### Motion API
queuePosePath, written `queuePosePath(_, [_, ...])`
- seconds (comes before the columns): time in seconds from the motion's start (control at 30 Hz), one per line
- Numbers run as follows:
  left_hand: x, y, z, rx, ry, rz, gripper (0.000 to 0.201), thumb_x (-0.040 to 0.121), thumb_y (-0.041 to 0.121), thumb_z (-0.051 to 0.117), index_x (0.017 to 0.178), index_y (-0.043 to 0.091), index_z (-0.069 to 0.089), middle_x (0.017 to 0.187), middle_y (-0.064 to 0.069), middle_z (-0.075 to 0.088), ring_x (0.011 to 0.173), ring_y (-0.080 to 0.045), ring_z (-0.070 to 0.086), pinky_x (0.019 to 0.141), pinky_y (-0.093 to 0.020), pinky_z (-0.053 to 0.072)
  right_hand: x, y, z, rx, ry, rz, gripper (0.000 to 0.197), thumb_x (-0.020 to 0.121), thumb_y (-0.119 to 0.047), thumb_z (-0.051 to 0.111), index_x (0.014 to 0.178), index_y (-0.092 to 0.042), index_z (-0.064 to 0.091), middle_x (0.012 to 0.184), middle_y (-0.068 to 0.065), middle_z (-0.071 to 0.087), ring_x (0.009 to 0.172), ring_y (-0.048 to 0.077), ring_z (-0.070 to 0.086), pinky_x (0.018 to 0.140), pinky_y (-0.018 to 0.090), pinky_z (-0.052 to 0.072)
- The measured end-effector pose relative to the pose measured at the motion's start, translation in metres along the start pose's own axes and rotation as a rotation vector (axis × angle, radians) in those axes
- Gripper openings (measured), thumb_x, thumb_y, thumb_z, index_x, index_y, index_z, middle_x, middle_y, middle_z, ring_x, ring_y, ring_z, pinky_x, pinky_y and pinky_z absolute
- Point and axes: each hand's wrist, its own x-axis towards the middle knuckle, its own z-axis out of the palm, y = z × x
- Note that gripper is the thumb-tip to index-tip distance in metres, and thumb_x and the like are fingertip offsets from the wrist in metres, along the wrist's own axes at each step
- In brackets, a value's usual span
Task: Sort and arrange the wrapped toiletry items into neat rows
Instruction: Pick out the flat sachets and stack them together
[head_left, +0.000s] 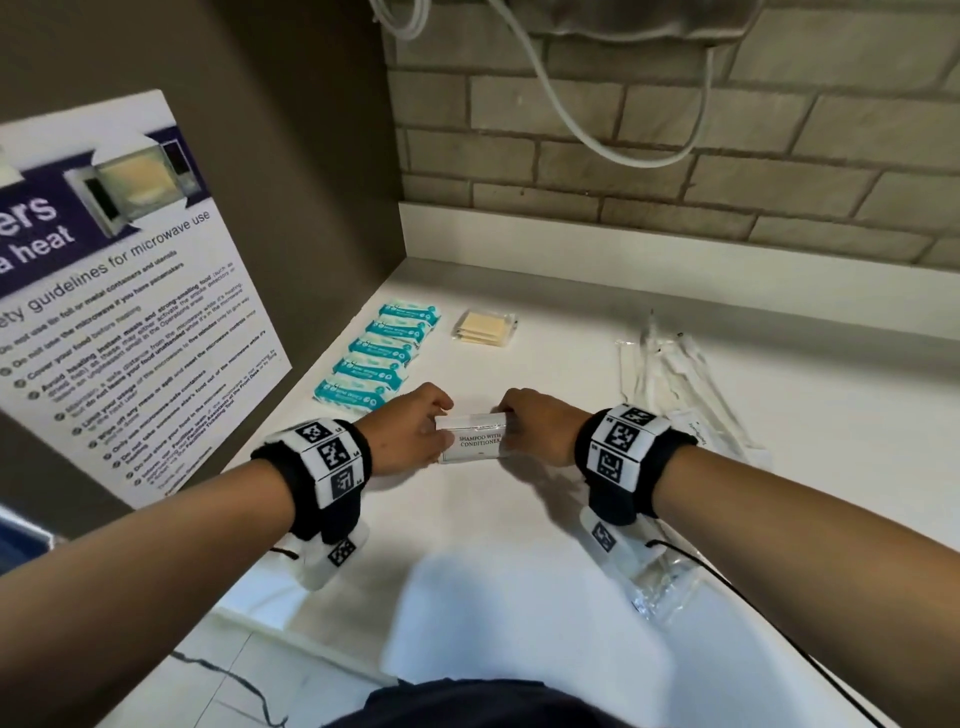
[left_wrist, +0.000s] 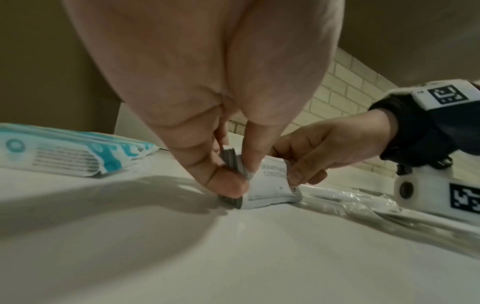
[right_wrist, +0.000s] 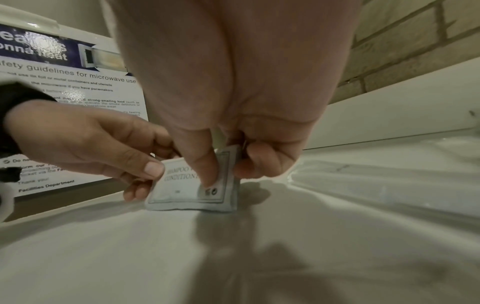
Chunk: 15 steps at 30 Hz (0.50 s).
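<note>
A small stack of white shampoo-with-conditioner sachets (head_left: 474, 437) stands on its edge on the white counter (head_left: 519, 519). My left hand (head_left: 415, 431) pinches its left end and my right hand (head_left: 535, 426) pinches its right end. The left wrist view shows the stack (left_wrist: 265, 181) held between my thumb (left_wrist: 228, 183) and fingers, its several edges visible. In the right wrist view my thumb (right_wrist: 205, 164) presses the front sachet (right_wrist: 187, 189). A row of teal-and-white packets (head_left: 379, 358) lies along the left wall. A pile of yellow sachets (head_left: 485, 328) lies beside it.
Clear-wrapped long items (head_left: 675, 374) lie in a loose heap at the right, with another clear wrapper (head_left: 660, 582) under my right wrist. A microwave safety poster (head_left: 114, 291) leans on the left wall. A brick wall (head_left: 675, 156) with a hanging cable (head_left: 597, 130) backs the counter.
</note>
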Motion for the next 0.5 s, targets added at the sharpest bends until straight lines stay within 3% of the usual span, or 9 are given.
queuePosePath(0.07, [0.001,-0.002,-0.002,-0.081,0.02,-0.019,0.025,0.092,0.016,0.062,0.114,0.012,0.049,0.096,-0.005,0.062,0.072,-0.021,0.065,0.075,-0.037,0.057,0.001,0.002,0.0,0.009,-0.008,0.012,0.03,0.09,-0.016,0.058,0.119,-0.006,0.055,0.119,0.011,0.061,0.103,0.027,0.059,0.08,0.03,0.045])
queuePosePath(0.13, [0.003,-0.003,-0.005,-0.077,0.038,-0.015,0.018,0.09,0.016,0.065,0.105,0.011,0.056,0.09,-0.007,0.069,0.073,-0.021,0.066,0.078,-0.04,0.059,0.001,0.003,-0.002,0.014,-0.014,0.03,0.018,0.091,-0.015,0.056,0.108,-0.012,0.055,0.121,0.011,0.061,0.099,0.025,0.057,0.079,0.027,0.04])
queuePosePath(0.2, [0.007,-0.004,-0.008,-0.033,0.055,-0.008,0.019,0.087,0.019,0.068,0.103,0.013,0.06,0.091,-0.002,0.07,0.079,-0.019,0.068,0.08,-0.037,0.058,0.002,0.003,-0.005,0.027,-0.032,0.042,0.009,0.092,-0.015,0.055,0.09,-0.019,0.047,0.122,0.009,0.061,0.096,0.021,0.052,0.081,0.026,0.039])
queuePosePath(0.27, [0.01,-0.005,-0.012,-0.007,0.061,-0.007,0.02,0.086,0.022,0.07,0.102,0.016,0.062,0.091,0.0,0.07,0.083,-0.019,0.069,0.083,-0.035,0.057,0.004,0.001,-0.008,0.044,-0.043,0.066,0.013,0.092,-0.017,0.057,0.088,-0.018,0.044,0.119,0.008,0.061,0.096,0.022,0.052,0.08,0.026,0.038])
queuePosePath(0.37, [0.018,-0.007,-0.019,-0.023,0.071,-0.013,0.016,0.087,0.022,0.069,0.1,0.018,0.062,0.092,-0.004,0.071,0.086,-0.023,0.068,0.086,-0.039,0.055,0.012,-0.001,-0.013,0.172,-0.027,0.12,0.014,0.089,-0.015,0.062,0.095,-0.014,0.05,0.098,0.005,0.06,0.084,0.019,0.052,0.068,0.025,0.04])
queuePosePath(0.43, [0.025,-0.008,-0.028,-0.027,0.084,-0.026,0.017,0.089,0.023,0.066,0.103,0.019,0.06,0.101,-0.007,0.069,0.09,-0.025,0.068,0.089,-0.041,0.054,0.017,-0.005,-0.02,0.245,-0.037,0.137,0.015,0.088,-0.012,0.062,0.08,-0.017,0.051,0.078,-0.001,0.058,0.068,0.013,0.052,0.06,0.021,0.04])
queuePosePath(0.5, [0.032,-0.008,-0.035,-0.034,0.082,-0.055,0.022,0.09,0.028,0.064,0.109,0.023,0.054,0.105,-0.006,0.065,0.091,-0.024,0.067,0.089,-0.041,0.053,0.023,-0.01,-0.024,0.319,-0.051,0.17,0.024,0.089,-0.009,0.061,0.07,-0.018,0.05,0.071,0.001,0.061,0.063,0.014,0.052,0.061,0.02,0.043])
